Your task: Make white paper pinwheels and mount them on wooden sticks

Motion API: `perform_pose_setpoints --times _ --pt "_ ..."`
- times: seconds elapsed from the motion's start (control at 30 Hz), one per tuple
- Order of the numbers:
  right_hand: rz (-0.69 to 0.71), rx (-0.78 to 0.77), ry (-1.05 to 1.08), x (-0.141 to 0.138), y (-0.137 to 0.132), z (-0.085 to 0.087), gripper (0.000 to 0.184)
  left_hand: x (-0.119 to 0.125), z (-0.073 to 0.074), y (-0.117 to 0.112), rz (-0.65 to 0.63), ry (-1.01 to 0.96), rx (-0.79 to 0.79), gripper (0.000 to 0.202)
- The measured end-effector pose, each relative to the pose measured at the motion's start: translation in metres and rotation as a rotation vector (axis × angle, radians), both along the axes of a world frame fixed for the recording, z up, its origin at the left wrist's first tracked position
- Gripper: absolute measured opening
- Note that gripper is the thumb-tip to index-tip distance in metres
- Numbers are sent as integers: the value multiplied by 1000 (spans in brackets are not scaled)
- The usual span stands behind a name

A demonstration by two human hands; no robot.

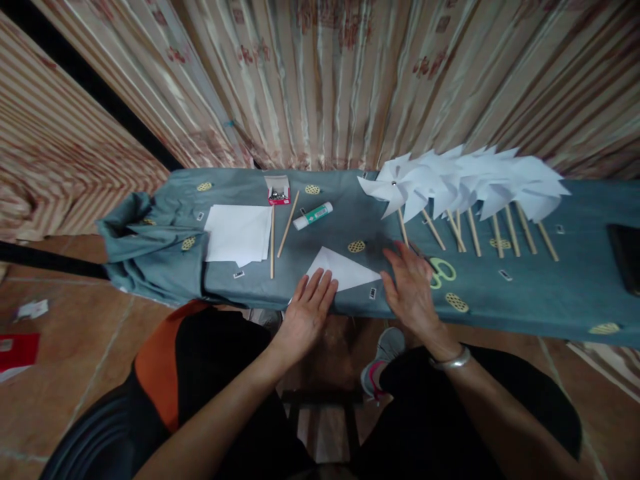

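A sheet of white paper point(345, 268), folded into a triangle, lies near the table's front edge. My left hand point(309, 308) rests flat on its left part, fingers stretched out and covering that corner. At the triangle's right tip is my right hand point(411, 290), its fingers apart and nothing visible in them; whether it touches the tip I cannot tell. Just beyond that hand lie scissors point(443, 272) with light green handles, their blades partly hidden behind the fingers.
Behind the triangle lie a glue stick point(313, 216), two wooden sticks point(289, 223) and a small red box point(279, 191) of metal pins. A paper stack point(237, 233) is at left. Several white paper pinwheels point(395, 183) on sticks line the back right. A dark object point(625, 257) sits far right.
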State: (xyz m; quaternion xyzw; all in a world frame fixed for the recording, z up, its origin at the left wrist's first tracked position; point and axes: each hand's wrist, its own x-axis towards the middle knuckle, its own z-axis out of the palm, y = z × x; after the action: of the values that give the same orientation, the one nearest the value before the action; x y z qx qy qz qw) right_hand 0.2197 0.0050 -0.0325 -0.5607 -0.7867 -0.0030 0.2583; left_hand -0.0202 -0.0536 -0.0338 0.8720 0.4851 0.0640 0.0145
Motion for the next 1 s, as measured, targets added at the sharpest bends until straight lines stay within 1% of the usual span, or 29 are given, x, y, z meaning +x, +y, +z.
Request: perform_pose_setpoints --times 0.07,0.13,0.23,0.3,0.37,0.47,0.67,0.77,0.87,1.0 --pt "82 38 -12 -6 -3 4 40 1 2 0 -4 -1 -8 59" --pt "196 70 -24 -15 -9 6 40 1 6 1 -9 0 -17 58" --pt "367 95 -71 -29 -19 4 37 2 10 2 -19 4 -31 59" --pt "427 90 -105 -37 -24 2 37 1 11 2 -26 8 -31 61" --pt "439 87 -125 -40 -27 1 37 0 12 2 -30 20 -26 63" --pt "423 89 -137 -36 -26 3 36 3 15 8 -41 69 -34 64" --pt "376 51 -167 -22 -19 6 40 24 18 34 -81 120 -77 75" --pt "372 44 -178 -21 -18 3 42 28 16 37 -72 111 -83 78" --pt "372 34 -165 -21 -19 0 43 16 15 28 -65 97 -74 77" --pt "382 7 -144 -20 -19 -2 45 -20 15 3 -24 86 -25 69"
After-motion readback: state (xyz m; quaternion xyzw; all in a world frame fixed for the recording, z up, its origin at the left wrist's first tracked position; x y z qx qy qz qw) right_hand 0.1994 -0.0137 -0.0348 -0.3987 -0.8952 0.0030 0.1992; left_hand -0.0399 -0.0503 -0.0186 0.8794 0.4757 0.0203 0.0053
